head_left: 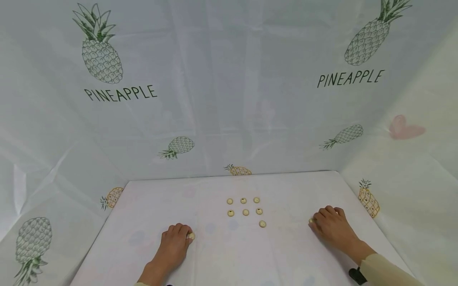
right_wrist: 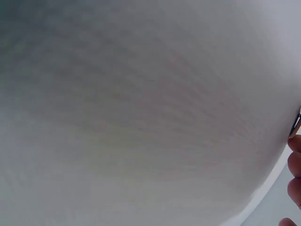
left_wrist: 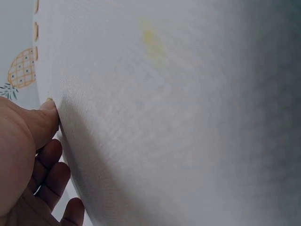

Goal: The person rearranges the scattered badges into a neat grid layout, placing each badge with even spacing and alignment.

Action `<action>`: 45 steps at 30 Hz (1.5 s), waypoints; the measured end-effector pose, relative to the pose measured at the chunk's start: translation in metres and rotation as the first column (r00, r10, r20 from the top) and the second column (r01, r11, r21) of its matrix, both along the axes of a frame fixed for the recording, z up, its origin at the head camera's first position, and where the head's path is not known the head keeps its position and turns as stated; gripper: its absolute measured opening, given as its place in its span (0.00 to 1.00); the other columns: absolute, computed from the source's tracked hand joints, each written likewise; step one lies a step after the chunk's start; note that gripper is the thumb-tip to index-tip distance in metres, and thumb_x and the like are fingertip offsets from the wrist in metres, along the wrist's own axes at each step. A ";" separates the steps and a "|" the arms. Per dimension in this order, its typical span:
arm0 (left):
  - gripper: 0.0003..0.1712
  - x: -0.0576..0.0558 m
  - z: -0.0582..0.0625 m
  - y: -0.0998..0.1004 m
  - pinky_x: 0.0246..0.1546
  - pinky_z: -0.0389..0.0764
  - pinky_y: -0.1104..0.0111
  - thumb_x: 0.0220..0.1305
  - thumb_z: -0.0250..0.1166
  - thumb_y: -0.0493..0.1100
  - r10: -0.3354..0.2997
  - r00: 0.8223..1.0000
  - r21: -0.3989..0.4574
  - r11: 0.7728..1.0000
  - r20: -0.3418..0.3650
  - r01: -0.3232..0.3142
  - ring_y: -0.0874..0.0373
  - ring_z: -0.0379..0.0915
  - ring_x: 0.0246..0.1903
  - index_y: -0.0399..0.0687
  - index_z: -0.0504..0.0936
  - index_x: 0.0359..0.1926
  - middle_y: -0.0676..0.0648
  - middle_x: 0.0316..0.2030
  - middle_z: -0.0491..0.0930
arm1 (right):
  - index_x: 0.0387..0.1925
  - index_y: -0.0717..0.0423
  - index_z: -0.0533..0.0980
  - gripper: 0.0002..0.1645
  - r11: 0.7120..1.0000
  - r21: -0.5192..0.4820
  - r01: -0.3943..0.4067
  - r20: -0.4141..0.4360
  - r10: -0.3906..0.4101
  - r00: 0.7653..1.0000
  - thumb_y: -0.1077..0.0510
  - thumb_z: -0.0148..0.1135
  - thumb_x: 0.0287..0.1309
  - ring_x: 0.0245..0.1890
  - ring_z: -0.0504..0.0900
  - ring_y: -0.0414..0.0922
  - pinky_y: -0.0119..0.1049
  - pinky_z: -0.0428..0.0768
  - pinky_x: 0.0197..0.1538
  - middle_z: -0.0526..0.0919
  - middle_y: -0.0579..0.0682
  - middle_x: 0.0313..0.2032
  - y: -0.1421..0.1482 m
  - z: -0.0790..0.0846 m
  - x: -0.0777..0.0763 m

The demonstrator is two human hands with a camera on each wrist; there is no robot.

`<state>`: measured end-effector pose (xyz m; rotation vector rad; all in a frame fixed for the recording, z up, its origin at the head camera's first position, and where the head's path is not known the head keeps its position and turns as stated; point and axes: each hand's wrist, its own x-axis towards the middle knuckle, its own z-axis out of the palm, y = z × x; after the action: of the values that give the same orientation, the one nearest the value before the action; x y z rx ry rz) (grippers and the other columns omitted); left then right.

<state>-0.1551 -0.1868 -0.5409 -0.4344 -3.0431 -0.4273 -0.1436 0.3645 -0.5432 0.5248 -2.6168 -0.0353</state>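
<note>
In the head view, my left hand (head_left: 173,246) pinches a small round cream-coloured disc (head_left: 191,235) just over the table, left of the middle. The left wrist view shows the thumb of the left hand (left_wrist: 23,146) bent toward the fingers, with only a sliver of the disc (left_wrist: 49,100) at its tip. Far to the right, my right hand (head_left: 332,226) pinches a second disc (head_left: 311,220), mostly covered by the fingers. Only fingertips of the right hand (right_wrist: 295,165) show in the right wrist view. Between the hands lie similar discs (head_left: 245,212) in two short rows, with a single disc (head_left: 262,224) nearer me.
A white cloth with faint spots covers the table (head_left: 229,262). Behind it and at both sides hang white sheets (head_left: 229,99) printed with pineapples. A dark band (head_left: 357,275) sits at the right wrist, by a beige sleeve (head_left: 386,272).
</note>
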 end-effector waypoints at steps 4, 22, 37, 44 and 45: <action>0.11 0.000 -0.001 0.000 0.52 0.76 0.45 0.70 0.72 0.44 -0.006 1.000 0.003 1.000 -0.007 0.006 0.51 0.73 0.48 0.51 0.79 0.47 0.51 0.46 0.78 | 0.36 0.46 0.81 0.12 0.999 -0.028 -0.032 0.052 0.034 0.998 0.58 0.79 0.52 0.42 0.76 0.47 0.57 0.71 0.48 0.82 0.43 0.38 0.000 0.000 -0.001; 0.11 0.001 0.002 0.000 0.52 0.77 0.45 0.69 0.72 0.44 0.013 1.000 -0.013 1.000 0.010 -0.013 0.51 0.74 0.49 0.51 0.79 0.47 0.50 0.46 0.78 | 0.32 0.48 0.80 0.12 0.999 -0.026 0.040 0.072 -0.038 0.997 0.50 0.78 0.57 0.39 0.73 0.47 0.55 0.70 0.47 0.80 0.44 0.35 -0.006 0.005 -0.004; 0.10 0.001 0.002 0.000 0.53 0.76 0.45 0.70 0.72 0.44 0.018 1.000 -0.007 1.000 0.024 -0.018 0.51 0.73 0.49 0.52 0.79 0.47 0.51 0.46 0.78 | 0.46 0.50 0.80 0.16 0.999 -0.028 -0.043 0.104 0.046 0.994 0.54 0.75 0.58 0.47 0.75 0.49 0.55 0.71 0.52 0.79 0.46 0.44 0.006 0.008 0.001; 0.11 -0.001 -0.002 0.001 0.53 0.76 0.45 0.69 0.72 0.44 0.017 1.000 -0.015 1.000 0.023 -0.017 0.51 0.74 0.49 0.51 0.79 0.47 0.51 0.45 0.78 | 0.45 0.48 0.83 0.15 0.992 -0.089 -0.092 0.117 0.102 0.988 0.57 0.79 0.57 0.46 0.74 0.45 0.49 0.72 0.48 0.81 0.42 0.43 0.010 0.007 0.000; 0.10 -0.001 -0.002 0.001 0.53 0.76 0.45 0.69 0.72 0.44 0.016 1.000 -0.013 1.000 0.025 -0.015 0.51 0.74 0.49 0.51 0.79 0.47 0.51 0.45 0.78 | 0.44 0.47 0.83 0.15 0.991 -0.092 -0.102 0.111 0.112 0.987 0.57 0.79 0.56 0.46 0.74 0.44 0.48 0.72 0.47 0.81 0.41 0.43 0.010 0.007 0.000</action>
<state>-0.1564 -0.1855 -0.5426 -0.4088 -3.0727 -0.4164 -0.1440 0.3748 -0.5366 0.6535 -2.6841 0.1459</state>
